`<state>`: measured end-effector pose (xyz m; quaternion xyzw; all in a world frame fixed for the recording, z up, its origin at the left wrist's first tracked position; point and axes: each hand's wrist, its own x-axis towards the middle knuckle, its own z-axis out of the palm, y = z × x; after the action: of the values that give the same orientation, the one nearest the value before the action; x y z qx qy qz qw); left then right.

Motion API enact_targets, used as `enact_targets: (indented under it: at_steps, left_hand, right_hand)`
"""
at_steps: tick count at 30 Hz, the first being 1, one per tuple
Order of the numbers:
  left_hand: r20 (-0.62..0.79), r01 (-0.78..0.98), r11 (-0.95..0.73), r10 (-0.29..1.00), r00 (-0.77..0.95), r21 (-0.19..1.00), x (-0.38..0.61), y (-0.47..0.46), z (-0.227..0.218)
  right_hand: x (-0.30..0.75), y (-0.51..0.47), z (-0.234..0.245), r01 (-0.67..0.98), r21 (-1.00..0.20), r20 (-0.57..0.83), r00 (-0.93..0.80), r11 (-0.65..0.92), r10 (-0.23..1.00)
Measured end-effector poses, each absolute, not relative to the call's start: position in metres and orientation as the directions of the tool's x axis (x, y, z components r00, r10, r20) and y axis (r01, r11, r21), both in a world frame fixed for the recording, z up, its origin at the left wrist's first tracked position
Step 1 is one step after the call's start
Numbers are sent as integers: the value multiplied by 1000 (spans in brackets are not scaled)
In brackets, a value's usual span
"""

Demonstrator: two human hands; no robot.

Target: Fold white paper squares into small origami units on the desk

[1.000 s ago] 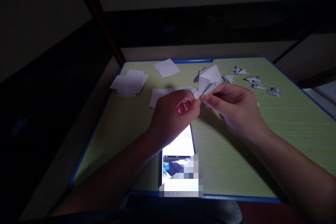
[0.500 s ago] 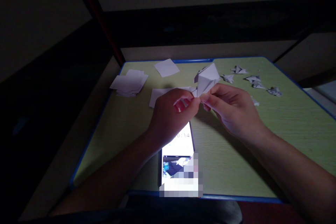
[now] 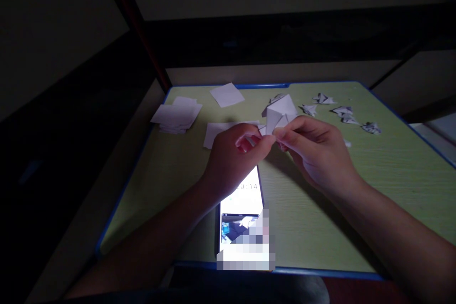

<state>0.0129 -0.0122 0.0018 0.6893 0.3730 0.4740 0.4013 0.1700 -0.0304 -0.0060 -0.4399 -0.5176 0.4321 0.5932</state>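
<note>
A partly folded piece of white paper (image 3: pixel 280 113) is held up above the table between both hands, its upper flaps standing apart. My left hand (image 3: pixel 238 156) pinches its lower left edge with thumb and fingers. At the lower right, the thumb and forefinger of my right hand (image 3: pixel 317 149) grip the same paper, close beside the left thumb. The fingertips partly cover its bottom. Under my left hand lies a lit phone (image 3: pixel 240 204), showing digits and a picture. A flat white sheet (image 3: pixel 213 134) is partly hidden behind the left hand.
A stack of white paper sheets (image 3: pixel 178 114) lies at the table's left, with a single square sheet (image 3: pixel 227 95) at the back. Several small folded paper figures (image 3: pixel 344 110) sit at the right. The green table (image 3: pixel 356 228) has a blue rim, and dark walls surround it.
The folded paper's upper flaps have shifted slightly, with its top tilted a little lower. Both hands keep their pinch in nearly the same place. The whole view has moved slightly.
</note>
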Motion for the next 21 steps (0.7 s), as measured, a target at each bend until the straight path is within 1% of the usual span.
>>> enact_targets:
  at_steps: [3,5,7,10,16,21]
  left_hand:
    - [313,37,-332,916,250,943,13,-10,2]
    - [310,12,-323,918,247,946,13,-8,3]
    - [297,35,-319,912,283,947,12,-8,4]
    - [259,67,-297,906,335,953,10,-8,8]
    - [173,66,-202,937,304,977,10,-8,12]
    - [199,59,-225,935,293,973,11,-8,6]
  right_hand:
    - [169,-30,-6,-94,-971,211,99,220,972]
    - [168,-30,-6,-115,-972,194,99,205,976]
    - [167,-30,-6,-124,-973,185,93,196,978]
    - [168,-29,-6,-94,-976,189,85,197,978]
    - [170,-28,-4,-81,-973,207,121,218,971]
    - [169,-29,-2,-86,-975,194,113,204,975]
